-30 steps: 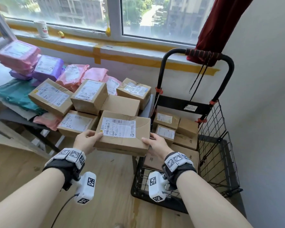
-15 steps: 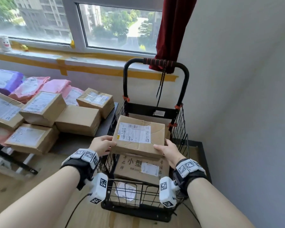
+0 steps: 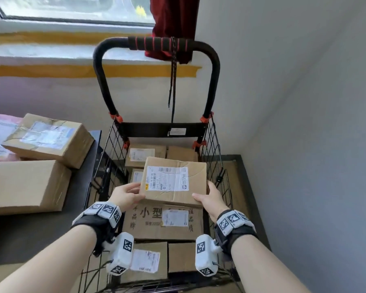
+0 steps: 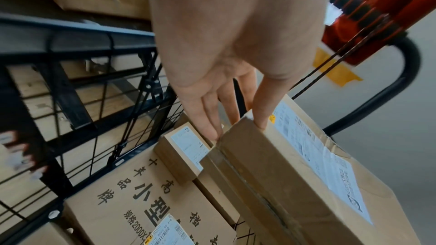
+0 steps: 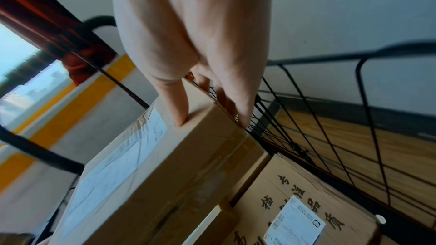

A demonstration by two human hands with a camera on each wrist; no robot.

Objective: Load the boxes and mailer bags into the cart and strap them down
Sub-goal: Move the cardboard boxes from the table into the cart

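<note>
Both hands, left hand (image 3: 127, 195) and right hand (image 3: 209, 197), grip the labelled box (image 3: 173, 180) by its ends, thumbs on top, fingers underneath, above the cart (image 3: 112, 157). Several boxes already lie inside; more wait at nine o'clock, and the strap (image 3: 173, 81) hangs unused at twelve.

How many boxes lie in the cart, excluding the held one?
6 brown cardboard boxes: two at back, small one left, large printed one centre, two in front. Others may hide underneath.
</note>
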